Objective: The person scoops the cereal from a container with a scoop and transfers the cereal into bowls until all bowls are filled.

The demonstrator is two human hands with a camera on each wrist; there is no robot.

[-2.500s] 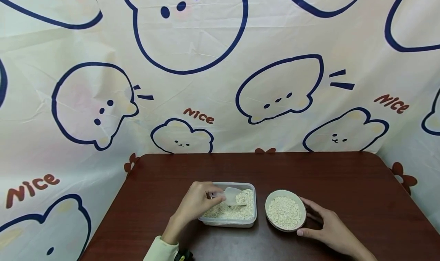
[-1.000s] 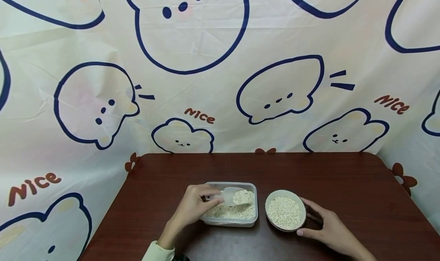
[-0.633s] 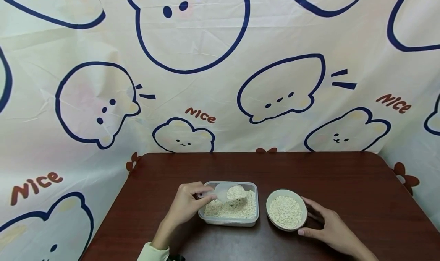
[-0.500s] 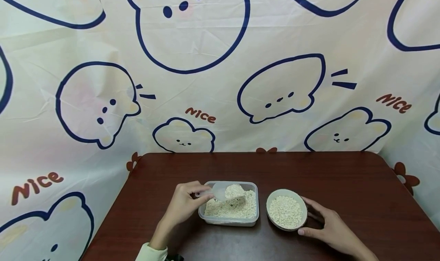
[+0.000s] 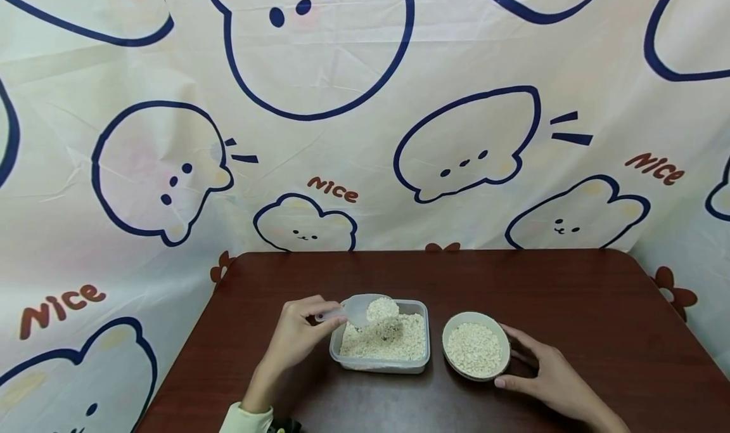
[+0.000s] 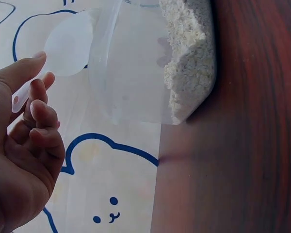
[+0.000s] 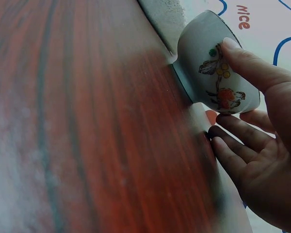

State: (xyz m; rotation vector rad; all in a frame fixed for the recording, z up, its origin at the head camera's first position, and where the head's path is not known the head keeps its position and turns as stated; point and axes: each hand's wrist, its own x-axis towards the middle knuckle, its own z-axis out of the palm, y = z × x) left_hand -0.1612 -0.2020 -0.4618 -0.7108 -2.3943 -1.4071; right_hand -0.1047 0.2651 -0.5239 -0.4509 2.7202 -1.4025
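In the head view, my left hand (image 5: 293,335) pinches the handle of a translucent plastic scoop (image 5: 357,310). A mound of pale oat flakes (image 5: 382,309) fills the scoop's front end, raised over the back left of the clear plastic container (image 5: 379,366). More oats (image 5: 388,344) lie inside, with a hollow near the middle. My right hand (image 5: 550,376) holds the side of a small ceramic bowl (image 5: 446,341) of oats, standing on the table. The right wrist view shows its painted fruit pattern (image 7: 224,94), with the thumb on its wall and the fingers around the other side.
The dark reddish-brown wooden table (image 5: 456,281) carries the container and bowl, set side by side with a narrow gap. A pale cartoon-print cloth (image 5: 365,148) hangs behind the table and along its sides. Dark wristwear (image 5: 285,425) shows at the lower left.
My left hand has lifted the loaded scoop out of the oats and drawn it leftward and up toward the container's back left rim. My right hand and the bowl stay put.
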